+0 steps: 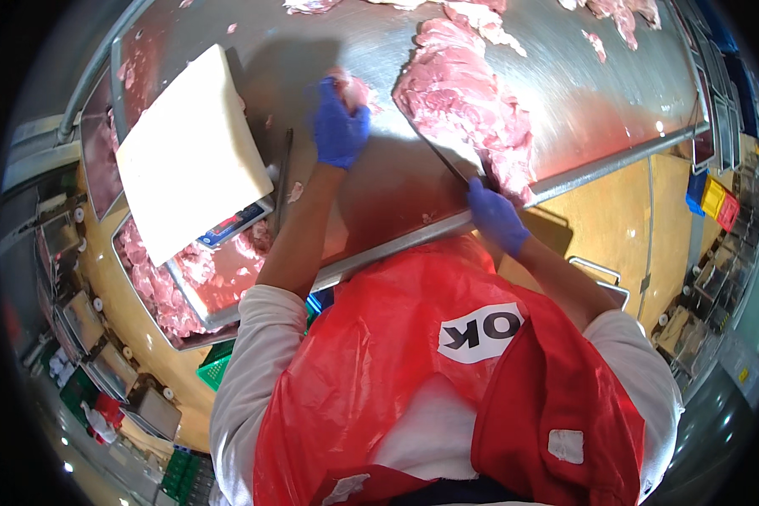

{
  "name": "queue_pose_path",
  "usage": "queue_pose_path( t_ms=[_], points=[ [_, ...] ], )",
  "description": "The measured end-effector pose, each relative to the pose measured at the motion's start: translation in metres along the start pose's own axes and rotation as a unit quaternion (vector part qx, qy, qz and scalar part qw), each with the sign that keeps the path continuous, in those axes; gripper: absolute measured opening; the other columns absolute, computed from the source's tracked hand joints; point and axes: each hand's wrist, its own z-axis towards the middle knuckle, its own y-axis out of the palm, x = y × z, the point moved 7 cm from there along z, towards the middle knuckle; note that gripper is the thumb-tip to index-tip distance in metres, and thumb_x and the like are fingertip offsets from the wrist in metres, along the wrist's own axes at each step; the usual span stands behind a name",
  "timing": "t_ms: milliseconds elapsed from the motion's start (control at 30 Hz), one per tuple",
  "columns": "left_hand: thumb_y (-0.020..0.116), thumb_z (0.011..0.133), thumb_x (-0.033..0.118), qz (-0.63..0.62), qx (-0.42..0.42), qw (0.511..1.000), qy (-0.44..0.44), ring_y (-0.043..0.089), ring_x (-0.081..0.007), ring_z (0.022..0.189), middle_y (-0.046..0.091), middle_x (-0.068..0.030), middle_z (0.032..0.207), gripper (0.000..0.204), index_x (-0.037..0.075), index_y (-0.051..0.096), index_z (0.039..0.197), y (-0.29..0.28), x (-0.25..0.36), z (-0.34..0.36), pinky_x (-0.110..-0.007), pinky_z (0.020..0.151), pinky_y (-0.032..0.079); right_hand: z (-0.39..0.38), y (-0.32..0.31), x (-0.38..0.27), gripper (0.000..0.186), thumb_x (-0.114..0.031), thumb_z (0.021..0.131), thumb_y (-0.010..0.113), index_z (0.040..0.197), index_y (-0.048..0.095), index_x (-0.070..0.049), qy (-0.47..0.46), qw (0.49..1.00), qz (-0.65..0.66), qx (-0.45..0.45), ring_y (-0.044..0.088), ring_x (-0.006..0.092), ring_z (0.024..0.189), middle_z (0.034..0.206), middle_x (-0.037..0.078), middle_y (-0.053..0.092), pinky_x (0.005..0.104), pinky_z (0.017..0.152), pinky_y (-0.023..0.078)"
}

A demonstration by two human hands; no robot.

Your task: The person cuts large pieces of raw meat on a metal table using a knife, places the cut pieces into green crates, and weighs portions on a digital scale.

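My left hand [339, 131], in a blue glove, is closed on a small piece of raw pink meat [353, 91] over the steel table [594, 97]. My right hand [496, 215], also blue-gloved, grips a long thin knife [437, 152] near the table's front rim, its blade pointing up and left alongside a large pile of raw meat [464, 84]. To the left lie a white cutting board [190, 148] and a dark, long thin tool [284, 169], too indistinct to name exactly.
A metal tray of meat pieces [148, 278] sits under the board's lower corner. More meat scraps [616, 17] lie along the back. A green crate [217, 365] stands below at left; yellow and red bins [717, 202] are at right. Steel carts [110, 363] line the left side.
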Motion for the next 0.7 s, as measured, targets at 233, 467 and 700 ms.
queue_pose_path(
  t_ms=[233,467,700],
  points=[
    [0.068,0.076,0.022,0.225,-0.136,0.964,0.041,0.064,-0.0364,0.093,0.059,-0.0198,0.110,0.044,0.010,0.058,0.117,0.059,-0.009,0.001,-0.044,0.084,0.053,0.000,-0.089,0.011,0.015,-0.014,0.100,0.054,0.098,0.045,-0.002,0.125,0.954,0.194,0.193,0.059,0.0511,0.069,0.072,0.029,0.058,0.0521,0.054,0.044],
    [0.066,0.076,0.010,0.079,-0.155,0.979,0.109,0.067,-0.0319,0.083,0.068,-0.0151,0.096,0.033,0.011,0.066,0.108,0.051,-0.022,0.022,-0.043,0.070,0.054,0.006,-0.138,0.113,0.018,-0.019,0.104,0.051,0.093,0.046,-0.005,0.170,0.829,0.363,0.389,0.051,0.0105,0.047,0.063,0.004,0.052,0.0286,0.041,0.045],
    [0.073,0.079,0.012,-0.338,-0.179,0.894,-0.234,0.068,-0.0167,0.088,0.068,-0.0092,0.108,0.051,0.005,0.059,0.128,-0.081,0.019,0.035,-0.030,0.069,0.056,0.014,-0.099,0.161,0.018,-0.020,0.104,0.050,0.093,0.047,-0.007,0.205,0.795,0.460,0.338,0.051,0.0117,0.047,0.063,0.003,0.051,0.0288,0.042,0.046]
  ],
)
